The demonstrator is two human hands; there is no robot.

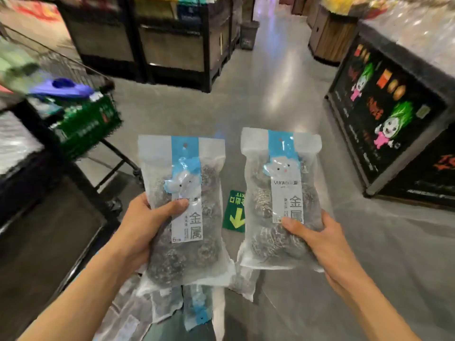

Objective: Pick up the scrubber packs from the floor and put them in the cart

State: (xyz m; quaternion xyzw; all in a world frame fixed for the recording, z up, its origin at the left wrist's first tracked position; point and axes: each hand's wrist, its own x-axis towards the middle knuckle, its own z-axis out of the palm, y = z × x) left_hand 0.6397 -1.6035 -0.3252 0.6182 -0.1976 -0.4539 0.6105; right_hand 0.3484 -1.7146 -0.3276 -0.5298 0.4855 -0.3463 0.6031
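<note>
My left hand (145,222) grips a scrubber pack (187,183), a clear bag of steel wool balls with a blue and white label, thumb across its front. My right hand (317,237) holds a second, matching scrubber pack (280,193) the same way. Both packs are upright, side by side, above the floor. Several more packs (172,308) lie on the floor below my hands, partly hidden by the held ones. The wire shopping cart (81,75) stands to the upper left, blurred, with a green panel and a blue item in it.
A dark shelf unit (37,193) runs along the left edge. A display stand with cartoon vegetable graphics (384,114) sits on the right. Black display stands (160,45) block the far side, with an aisle between. A green arrow sticker (235,212) marks the grey floor.
</note>
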